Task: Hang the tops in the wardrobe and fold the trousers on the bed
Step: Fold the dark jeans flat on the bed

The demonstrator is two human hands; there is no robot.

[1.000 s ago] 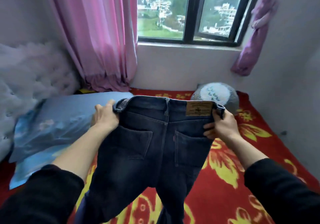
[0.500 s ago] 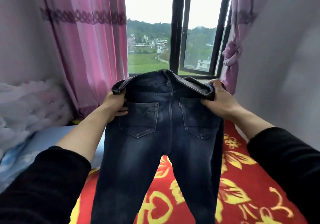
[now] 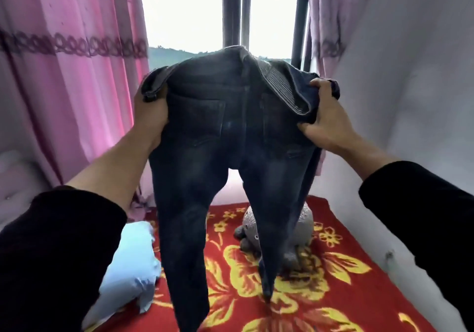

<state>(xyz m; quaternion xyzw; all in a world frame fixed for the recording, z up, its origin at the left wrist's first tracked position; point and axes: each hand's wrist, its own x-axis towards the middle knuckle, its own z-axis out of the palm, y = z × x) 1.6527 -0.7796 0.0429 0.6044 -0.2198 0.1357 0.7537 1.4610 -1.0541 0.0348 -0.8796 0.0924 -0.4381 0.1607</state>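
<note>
Both hands, left hand [image 3: 150,114] and right hand [image 3: 327,123], gripped jeans [image 3: 230,152] by waistband above bed [image 3: 333,280]; folding step begun; next: likely lay flat.

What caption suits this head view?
Left hand and right hand hold dark blue denim jeans by the waistband over red floral bedspread.

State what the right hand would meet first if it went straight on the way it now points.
The right hand grips the jeans, so they would travel with it. Beyond them its line runs up towards the window frame, probably the first thing met, though depth is unclear.
</note>
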